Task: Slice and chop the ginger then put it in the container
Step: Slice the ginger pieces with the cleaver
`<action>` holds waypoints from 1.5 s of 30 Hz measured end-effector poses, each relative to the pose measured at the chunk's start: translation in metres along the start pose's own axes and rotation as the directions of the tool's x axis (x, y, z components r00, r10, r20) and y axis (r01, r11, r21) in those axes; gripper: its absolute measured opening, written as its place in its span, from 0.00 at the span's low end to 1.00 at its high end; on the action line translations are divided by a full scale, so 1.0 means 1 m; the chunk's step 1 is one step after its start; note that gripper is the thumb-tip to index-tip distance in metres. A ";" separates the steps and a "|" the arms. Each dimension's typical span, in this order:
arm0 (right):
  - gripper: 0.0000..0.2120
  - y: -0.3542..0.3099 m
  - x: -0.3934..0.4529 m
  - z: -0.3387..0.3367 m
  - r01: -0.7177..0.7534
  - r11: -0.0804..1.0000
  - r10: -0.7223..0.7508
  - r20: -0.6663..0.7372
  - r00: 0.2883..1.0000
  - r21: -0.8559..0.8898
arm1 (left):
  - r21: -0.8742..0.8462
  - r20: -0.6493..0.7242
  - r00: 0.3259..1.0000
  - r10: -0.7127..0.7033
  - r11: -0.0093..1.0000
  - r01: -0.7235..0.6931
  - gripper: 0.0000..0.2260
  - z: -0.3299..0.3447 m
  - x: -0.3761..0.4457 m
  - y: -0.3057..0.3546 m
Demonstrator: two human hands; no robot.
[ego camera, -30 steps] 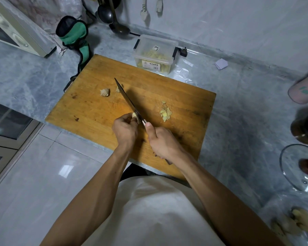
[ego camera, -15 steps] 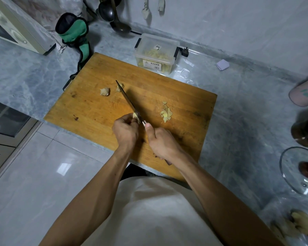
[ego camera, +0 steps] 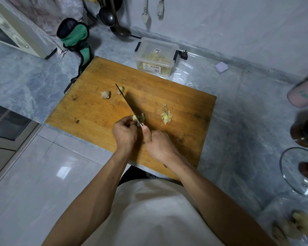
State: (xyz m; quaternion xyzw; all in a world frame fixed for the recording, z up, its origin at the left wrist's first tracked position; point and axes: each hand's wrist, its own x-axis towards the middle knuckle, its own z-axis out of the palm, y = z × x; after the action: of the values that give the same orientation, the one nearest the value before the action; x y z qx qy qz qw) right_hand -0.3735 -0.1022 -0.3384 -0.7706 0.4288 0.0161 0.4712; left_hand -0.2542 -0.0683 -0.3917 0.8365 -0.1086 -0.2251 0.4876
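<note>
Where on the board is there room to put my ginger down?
The board's left half, left of the knife and below the two chunks, is bare. So is its right end past the slices. The middle, around both hands, is crowded.

A home kitchen: marble counter (ego camera: 247, 107), hanging ladles (ego camera: 107, 16) (cutting board (ego camera: 89, 112) too).

The grey marble bench (ego camera: 238, 110) carries a wooden cutting board (ego camera: 89, 110) in the middle. Behind the board, touching its far edge, stands a clear plastic container (ego camera: 156, 56). To the left lies a green and black pouch (ego camera: 74, 35). On the right are a folded paper (ego camera: 221, 67) and a glass lid (ego camera: 292, 173).
</note>
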 end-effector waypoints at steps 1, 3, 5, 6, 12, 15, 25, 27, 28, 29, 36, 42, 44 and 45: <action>0.31 0.000 -0.001 -0.003 -0.010 1.000 0.010 0.001 1.000 0.012 | -0.004 0.012 1.000 0.002 1.000 -0.002 0.11 -0.001 0.001 -0.002; 0.32 0.002 -0.002 -0.008 -0.051 0.997 0.051 0.004 0.999 0.066 | -0.025 0.048 0.999 0.006 1.000 -0.005 0.11 -0.002 0.005 -0.007; 0.32 0.007 -0.007 -0.014 -0.086 0.990 0.087 -0.007 0.996 0.112 | -0.038 0.084 0.996 0.001 0.999 0.002 0.11 -0.004 0.008 -0.010; 0.31 0.010 -0.009 -0.017 -0.092 0.988 0.095 -0.019 0.995 0.126 | -0.044 0.095 0.995 -0.006 0.999 0.011 0.10 -0.005 0.009 -0.011; 0.32 0.032 -0.023 -0.033 -0.172 0.968 0.196 -0.121 0.973 0.184 | -0.060 0.136 0.991 -0.017 0.998 0.025 0.08 -0.007 0.015 -0.010; 0.33 0.031 -0.026 -0.031 -0.154 0.961 0.187 -0.131 0.974 0.229 | -0.069 0.190 0.981 -0.034 0.996 0.048 0.08 -0.010 0.019 -0.010; 0.33 0.034 -0.027 -0.015 -0.201 0.923 0.246 -0.102 0.964 0.329 | 0.064 0.236 0.969 0.079 0.993 -0.097 0.15 -0.017 0.020 -0.004; 0.32 0.038 -0.031 -0.022 -0.217 0.908 0.275 -0.118 0.954 0.358 | 0.074 0.230 0.970 0.072 0.993 -0.091 0.10 -0.018 0.024 -0.008; 0.31 0.039 -0.033 -0.024 -0.217 0.908 0.277 -0.124 0.953 0.360 | 0.084 0.225 0.972 0.064 0.993 -0.084 0.07 -0.019 0.025 -0.010; 0.31 0.039 -0.034 -0.026 -0.211 0.912 0.270 -0.129 0.954 0.352 | 0.096 0.218 0.974 0.053 0.992 -0.076 0.07 -0.020 0.026 -0.012; 0.31 0.029 -0.028 -0.014 -0.166 0.938 0.191 -0.056 0.980 0.303 | 0.059 0.220 0.976 -0.005 0.998 -0.008 0.08 -0.020 0.019 -0.010; 0.30 0.043 -0.031 -0.030 -0.234 0.882 0.281 -0.059 0.958 0.410 | 0.202 0.257 0.959 0.120 0.964 -0.175 0.21 -0.021 0.016 -0.007; 0.30 0.049 -0.035 -0.037 -0.244 0.870 0.302 -0.073 0.950 0.428 | 0.229 0.257 0.954 0.151 0.950 -0.212 0.20 -0.021 0.016 -0.007; 0.30 0.051 -0.037 -0.039 -0.243 0.873 0.303 -0.080 0.950 0.424 | 0.238 0.257 0.953 0.158 0.946 -0.221 0.19 -0.021 0.016 -0.008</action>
State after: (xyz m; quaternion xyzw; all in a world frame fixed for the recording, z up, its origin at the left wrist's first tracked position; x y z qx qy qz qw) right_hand -0.4458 -0.1168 -0.3371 -0.5855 0.5600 -0.0629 0.5827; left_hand -0.2310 -0.0548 -0.3940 0.8471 -0.2749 -0.2574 0.3749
